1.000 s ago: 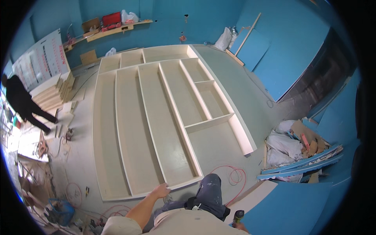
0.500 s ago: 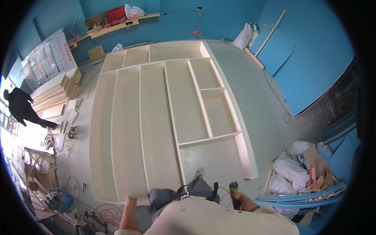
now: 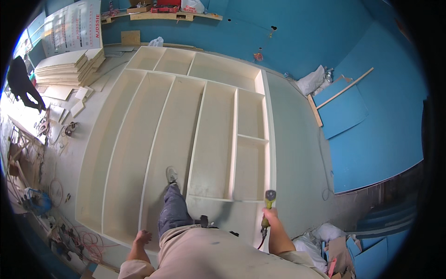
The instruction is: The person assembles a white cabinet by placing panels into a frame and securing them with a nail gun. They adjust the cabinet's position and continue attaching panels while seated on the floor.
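A large cream-white board frame (image 3: 200,125), split by long dividers into several compartments, lies on the floor in front of me. My right hand (image 3: 269,214) is closed round the handle of a yellow-green and black air nail gun (image 3: 268,203), held above the frame's right side board. A red hose (image 3: 261,242) runs from the gun's lower end. My left hand (image 3: 142,237) hangs near the near end of a long divider, its fingers loosely bent and nothing seen in them. One shoe (image 3: 172,175) stands inside a long compartment.
Stacked boards (image 3: 69,67) lie at the far left, near a person in dark clothes (image 3: 24,86). Red hose coils (image 3: 90,244) lie at the near left. Sacks and scraps (image 3: 341,253) are heaped at the near right. Blue panels (image 3: 341,111) lean on the right wall.
I have stepped forward into the frame, and the view has turned. My right hand has raised the nail gun over the right side board. My left hand has left the near edge.
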